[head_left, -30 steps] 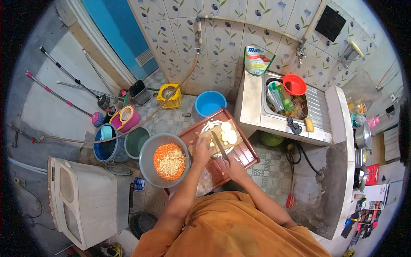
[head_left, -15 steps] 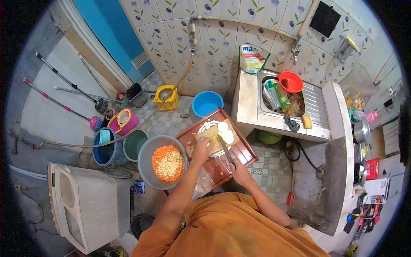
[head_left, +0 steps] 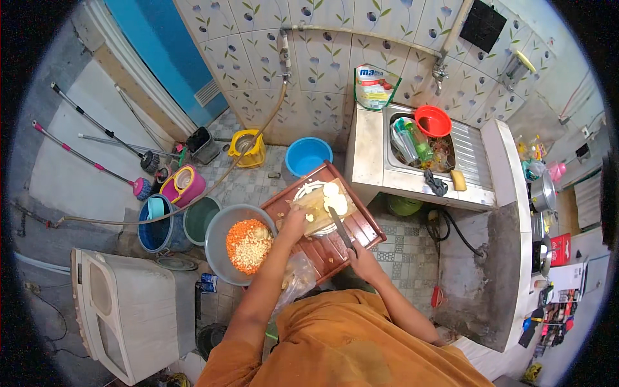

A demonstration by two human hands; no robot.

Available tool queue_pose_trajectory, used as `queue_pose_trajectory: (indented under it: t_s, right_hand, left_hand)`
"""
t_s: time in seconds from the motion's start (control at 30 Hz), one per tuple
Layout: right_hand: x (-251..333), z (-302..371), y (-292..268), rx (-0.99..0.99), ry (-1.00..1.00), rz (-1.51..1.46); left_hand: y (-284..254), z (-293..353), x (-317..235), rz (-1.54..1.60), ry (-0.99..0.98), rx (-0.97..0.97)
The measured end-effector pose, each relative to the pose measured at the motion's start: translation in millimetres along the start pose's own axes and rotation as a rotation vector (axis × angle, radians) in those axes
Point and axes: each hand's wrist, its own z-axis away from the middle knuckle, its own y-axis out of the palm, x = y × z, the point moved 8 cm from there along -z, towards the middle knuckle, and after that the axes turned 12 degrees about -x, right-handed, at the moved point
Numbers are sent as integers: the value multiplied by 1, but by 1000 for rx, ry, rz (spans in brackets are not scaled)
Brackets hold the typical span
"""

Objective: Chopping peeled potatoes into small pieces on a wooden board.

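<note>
My right hand (head_left: 363, 261) is wrapped round the handle of a knife (head_left: 338, 222), whose blade points away over a wooden cutting board (head_left: 320, 223). Large pale round slices (head_left: 334, 198) lie at the board's far right, beside the blade tip. My left hand (head_left: 294, 222) is at the board's left edge, its fingers drawn together; whatever they may hold is hidden. Under the board a white plate (head_left: 302, 191) shows in part, all on a reddish-brown wooden tray table (head_left: 361, 227). To the left is a grey basin (head_left: 219, 242) of diced orange and cream-coloured vegetables (head_left: 248, 247).
A clear plastic bag (head_left: 298, 278) hangs at the tray's near edge. Behind the tray stands a blue basin (head_left: 308, 157). A sink (head_left: 394, 151) with bottles and a red bowl (head_left: 432, 121) is at the right; buckets (head_left: 201, 222) and a hose (head_left: 274, 113) are at the left.
My left hand has shifted a little left, toward the basin, and a small pale piece now shows on the board beside it. The knife stays in my right hand near the slices.
</note>
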Motion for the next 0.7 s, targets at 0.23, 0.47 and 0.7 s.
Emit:
queue_pose_trajectory:
  t_s: [0.23, 0.47, 0.7]
  right_hand:
    - [-7, -1, 4, 31, -29, 8]
    - [-8, -8, 7, 48, -32, 52]
    - [-7, -10, 8, 67, -71, 25]
  left_hand:
    - [-5, 8, 24, -54, -64, -120]
    - [-4, 3, 27, -128, -262, -111]
    - [-6, 5, 22, -219, -224, -199]
